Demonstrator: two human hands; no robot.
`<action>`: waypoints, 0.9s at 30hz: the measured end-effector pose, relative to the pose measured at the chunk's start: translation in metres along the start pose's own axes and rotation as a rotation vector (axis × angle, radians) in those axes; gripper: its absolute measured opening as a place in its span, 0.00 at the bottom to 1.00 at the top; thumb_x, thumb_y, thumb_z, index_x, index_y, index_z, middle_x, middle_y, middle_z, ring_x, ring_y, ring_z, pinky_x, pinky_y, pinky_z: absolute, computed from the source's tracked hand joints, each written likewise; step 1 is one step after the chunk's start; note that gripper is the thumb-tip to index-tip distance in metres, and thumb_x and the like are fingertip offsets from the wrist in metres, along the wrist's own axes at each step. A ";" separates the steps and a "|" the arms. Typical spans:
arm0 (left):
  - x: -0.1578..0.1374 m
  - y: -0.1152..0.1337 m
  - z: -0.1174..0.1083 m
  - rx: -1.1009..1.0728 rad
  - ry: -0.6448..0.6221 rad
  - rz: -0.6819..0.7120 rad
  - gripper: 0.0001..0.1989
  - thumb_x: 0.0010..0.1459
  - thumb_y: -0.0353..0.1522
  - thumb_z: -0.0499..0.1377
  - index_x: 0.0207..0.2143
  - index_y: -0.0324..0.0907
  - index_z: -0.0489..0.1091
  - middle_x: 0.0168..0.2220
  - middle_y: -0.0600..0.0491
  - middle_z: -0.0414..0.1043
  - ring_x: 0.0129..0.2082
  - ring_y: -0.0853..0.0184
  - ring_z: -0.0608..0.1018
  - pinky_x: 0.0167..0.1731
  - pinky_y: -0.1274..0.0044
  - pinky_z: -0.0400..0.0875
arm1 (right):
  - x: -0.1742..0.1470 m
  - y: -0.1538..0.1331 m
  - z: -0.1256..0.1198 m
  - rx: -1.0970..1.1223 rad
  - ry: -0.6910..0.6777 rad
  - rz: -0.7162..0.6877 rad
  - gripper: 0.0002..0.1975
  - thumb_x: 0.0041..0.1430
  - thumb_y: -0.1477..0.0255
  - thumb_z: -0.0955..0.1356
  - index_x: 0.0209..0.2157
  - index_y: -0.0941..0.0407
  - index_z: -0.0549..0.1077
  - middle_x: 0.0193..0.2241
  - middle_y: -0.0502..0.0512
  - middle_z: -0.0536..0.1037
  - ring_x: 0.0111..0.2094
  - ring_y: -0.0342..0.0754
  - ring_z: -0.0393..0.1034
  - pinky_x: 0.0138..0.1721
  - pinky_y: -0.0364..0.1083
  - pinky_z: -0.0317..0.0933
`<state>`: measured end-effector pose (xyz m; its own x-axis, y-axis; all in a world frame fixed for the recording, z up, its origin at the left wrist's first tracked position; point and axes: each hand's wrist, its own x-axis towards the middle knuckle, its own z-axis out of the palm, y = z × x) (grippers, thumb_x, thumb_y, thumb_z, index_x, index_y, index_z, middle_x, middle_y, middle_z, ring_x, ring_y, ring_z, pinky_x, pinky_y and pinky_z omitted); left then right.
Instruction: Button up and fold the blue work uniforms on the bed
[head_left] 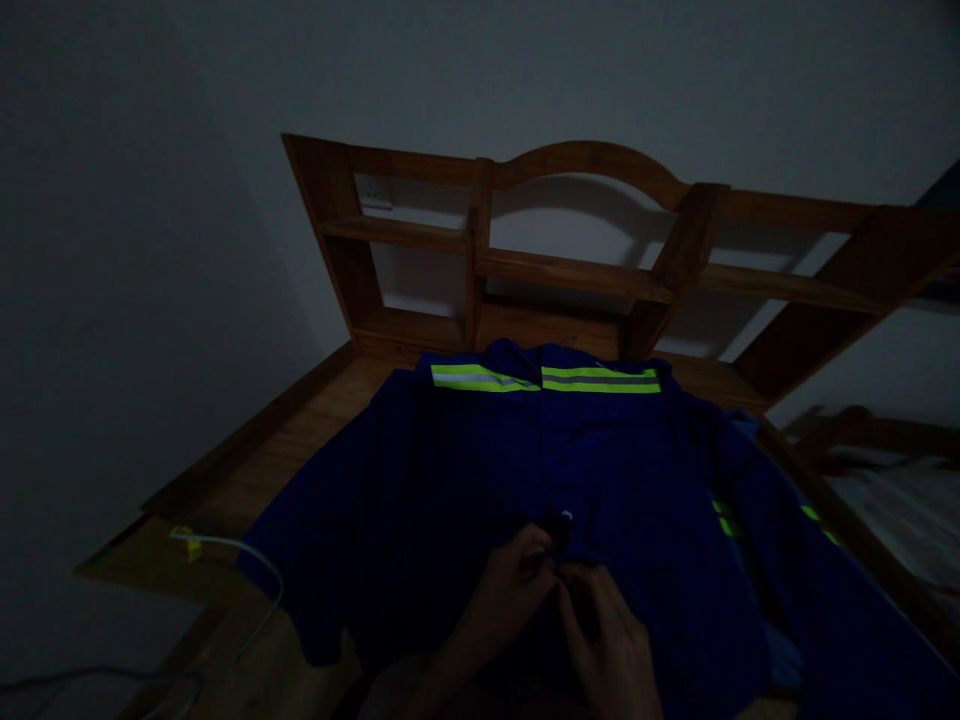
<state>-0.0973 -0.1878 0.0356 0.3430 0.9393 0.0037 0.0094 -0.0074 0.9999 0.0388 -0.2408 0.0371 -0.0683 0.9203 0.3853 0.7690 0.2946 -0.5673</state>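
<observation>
A dark blue work jacket [480, 450] lies spread out, collar away from me, with yellow-green and silver reflective strips across its chest. My left hand [514, 575] is closed at the jacket's front opening, its fingertips pinching the cloth edge. Close beside it, my right hand [604, 630] pinches the same front edge, thumb and forefinger together. A small pale button [567, 516] shows just above the fingers. Dim light hides exactly what lies between the fingertips.
Behind the jacket stands a wooden shelf unit [577, 265] against a grey wall. The wooden tabletop [315, 400] shows at the left. A white cable [255, 555] with a yellow tag [193, 545] curves by the left sleeve. Light cloth or plastic [900, 510] lies at the far right.
</observation>
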 end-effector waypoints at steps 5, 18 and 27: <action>0.002 -0.004 -0.002 -0.043 -0.019 0.020 0.06 0.53 0.25 0.50 0.34 0.40 0.65 0.28 0.57 0.64 0.30 0.72 0.68 0.32 0.82 0.60 | -0.001 0.005 -0.003 -0.120 0.078 -0.215 0.15 0.63 0.76 0.55 0.45 0.57 0.68 0.38 0.57 0.74 0.40 0.46 0.71 0.39 0.41 0.67; 0.003 -0.007 -0.007 -0.064 -0.032 -0.022 0.07 0.54 0.29 0.55 0.37 0.40 0.66 0.29 0.56 0.68 0.32 0.71 0.71 0.32 0.82 0.62 | -0.006 0.008 0.006 0.106 0.041 0.129 0.08 0.63 0.71 0.59 0.39 0.53 0.68 0.36 0.53 0.71 0.38 0.45 0.69 0.39 0.41 0.62; 0.002 -0.006 -0.005 -0.083 -0.045 -0.043 0.08 0.54 0.31 0.56 0.38 0.40 0.69 0.29 0.55 0.70 0.30 0.72 0.71 0.30 0.83 0.61 | 0.006 0.004 0.001 0.372 0.003 0.497 0.12 0.60 0.60 0.62 0.34 0.55 0.68 0.30 0.51 0.72 0.33 0.45 0.67 0.34 0.41 0.58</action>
<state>-0.1016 -0.1844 0.0297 0.3854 0.9220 -0.0375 -0.0527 0.0626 0.9966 0.0411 -0.2344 0.0366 0.2430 0.9700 0.0114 0.4350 -0.0984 -0.8950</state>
